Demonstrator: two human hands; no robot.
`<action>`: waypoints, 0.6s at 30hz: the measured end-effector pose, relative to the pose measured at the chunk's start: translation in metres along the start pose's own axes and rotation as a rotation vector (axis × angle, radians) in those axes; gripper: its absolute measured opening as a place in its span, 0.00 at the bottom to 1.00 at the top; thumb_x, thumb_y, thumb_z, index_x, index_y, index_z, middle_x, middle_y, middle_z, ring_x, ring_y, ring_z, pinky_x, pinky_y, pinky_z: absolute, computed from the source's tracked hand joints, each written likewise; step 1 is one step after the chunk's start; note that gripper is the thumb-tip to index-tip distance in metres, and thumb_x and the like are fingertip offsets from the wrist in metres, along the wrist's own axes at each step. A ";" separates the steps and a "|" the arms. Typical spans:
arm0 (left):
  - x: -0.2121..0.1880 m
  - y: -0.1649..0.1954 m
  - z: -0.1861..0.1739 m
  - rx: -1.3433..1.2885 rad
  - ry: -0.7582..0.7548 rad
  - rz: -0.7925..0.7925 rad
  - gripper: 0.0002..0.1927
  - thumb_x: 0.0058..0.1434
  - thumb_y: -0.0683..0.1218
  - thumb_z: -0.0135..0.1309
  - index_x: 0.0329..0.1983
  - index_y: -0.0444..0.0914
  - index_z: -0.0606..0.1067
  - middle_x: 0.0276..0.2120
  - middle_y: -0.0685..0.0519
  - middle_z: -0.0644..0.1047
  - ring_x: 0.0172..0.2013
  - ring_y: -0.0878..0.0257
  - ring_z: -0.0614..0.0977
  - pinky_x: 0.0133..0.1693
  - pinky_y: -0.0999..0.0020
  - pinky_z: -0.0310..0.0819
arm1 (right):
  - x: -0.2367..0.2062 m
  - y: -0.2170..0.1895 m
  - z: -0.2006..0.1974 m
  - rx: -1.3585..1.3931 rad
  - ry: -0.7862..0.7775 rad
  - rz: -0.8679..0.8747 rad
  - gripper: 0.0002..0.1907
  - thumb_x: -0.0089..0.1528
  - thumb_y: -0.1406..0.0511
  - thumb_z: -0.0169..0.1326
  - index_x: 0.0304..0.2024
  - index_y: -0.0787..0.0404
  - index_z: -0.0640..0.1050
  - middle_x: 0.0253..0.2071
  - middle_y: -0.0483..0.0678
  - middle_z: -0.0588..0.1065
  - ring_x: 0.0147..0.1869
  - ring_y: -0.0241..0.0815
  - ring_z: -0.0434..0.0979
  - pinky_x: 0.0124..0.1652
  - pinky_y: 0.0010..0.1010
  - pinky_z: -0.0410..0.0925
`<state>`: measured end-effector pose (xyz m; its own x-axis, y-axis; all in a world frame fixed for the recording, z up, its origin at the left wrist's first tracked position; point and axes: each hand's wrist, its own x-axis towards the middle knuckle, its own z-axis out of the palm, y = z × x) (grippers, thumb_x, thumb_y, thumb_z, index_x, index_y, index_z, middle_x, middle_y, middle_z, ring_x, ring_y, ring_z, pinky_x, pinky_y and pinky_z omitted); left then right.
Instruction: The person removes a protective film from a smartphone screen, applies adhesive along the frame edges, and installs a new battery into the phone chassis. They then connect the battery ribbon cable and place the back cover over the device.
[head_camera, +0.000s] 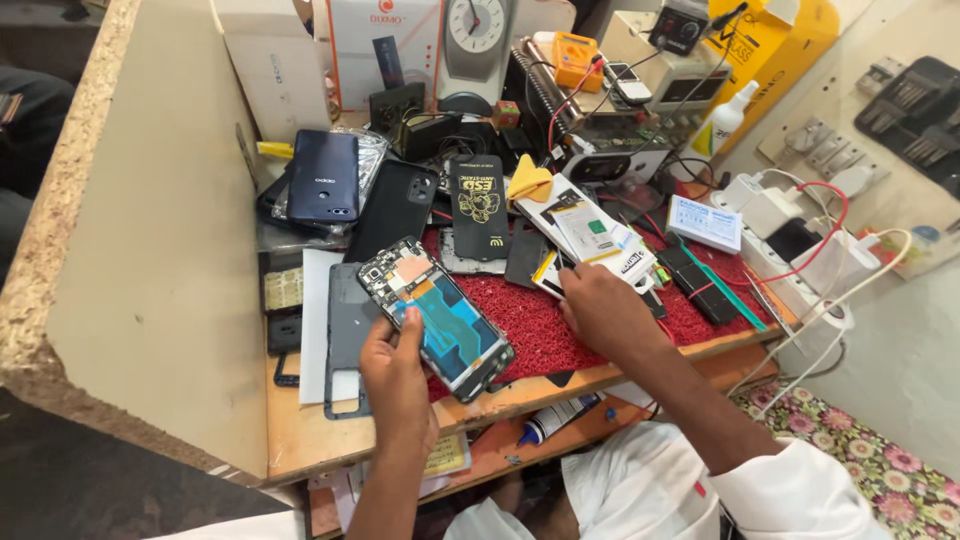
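My left hand (396, 376) holds an opened phone (436, 317) with its back off, showing a blue battery area and circuit parts, tilted above the front of the wooden bench (310, 440). My right hand (605, 312) rests palm down on the red mat (530, 325), fingers reaching into small dark parts and packets (590, 235) at the mat's middle. What lies under those fingers is hidden. A grey phone frame (345, 330) lies flat just left of the held phone.
Dark phone backs (323, 177) and a black case (395, 205) lie at the back left. A black packet (476, 205), a yellow cloth (528, 180), a white box (705, 222), a power strip with cables (800, 250), and meters (575, 58) crowd the back. A board wall (150, 230) closes the left.
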<state>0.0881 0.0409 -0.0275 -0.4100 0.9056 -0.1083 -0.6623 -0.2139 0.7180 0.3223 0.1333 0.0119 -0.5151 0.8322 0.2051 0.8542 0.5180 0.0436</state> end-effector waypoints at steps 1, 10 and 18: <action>0.000 -0.002 -0.001 -0.005 -0.003 0.008 0.11 0.70 0.44 0.51 0.48 0.32 0.75 0.39 0.52 0.81 0.35 0.70 0.80 0.40 0.72 0.77 | 0.000 -0.002 0.000 -0.026 0.019 -0.021 0.11 0.54 0.69 0.61 0.35 0.69 0.76 0.41 0.59 0.74 0.45 0.59 0.77 0.45 0.45 0.73; 0.004 -0.014 0.000 0.026 -0.063 0.036 0.11 0.70 0.43 0.51 0.50 0.31 0.76 0.39 0.52 0.81 0.36 0.71 0.79 0.41 0.74 0.74 | 0.010 0.004 -0.045 0.746 0.242 0.282 0.13 0.62 0.71 0.57 0.48 0.69 0.81 0.39 0.54 0.81 0.40 0.41 0.80 0.41 0.31 0.72; -0.007 -0.011 0.004 0.032 -0.145 0.024 0.15 0.74 0.46 0.44 0.53 0.32 0.75 0.43 0.51 0.82 0.41 0.72 0.81 0.46 0.76 0.76 | 0.007 -0.062 -0.025 1.372 -0.030 0.369 0.14 0.60 0.72 0.58 0.49 0.69 0.81 0.39 0.47 0.83 0.39 0.31 0.81 0.40 0.25 0.74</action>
<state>0.1005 0.0389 -0.0312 -0.3293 0.9442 0.0078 -0.6324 -0.2267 0.7407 0.2677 0.1019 0.0355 -0.2970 0.9545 -0.0253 0.2027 0.0371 -0.9785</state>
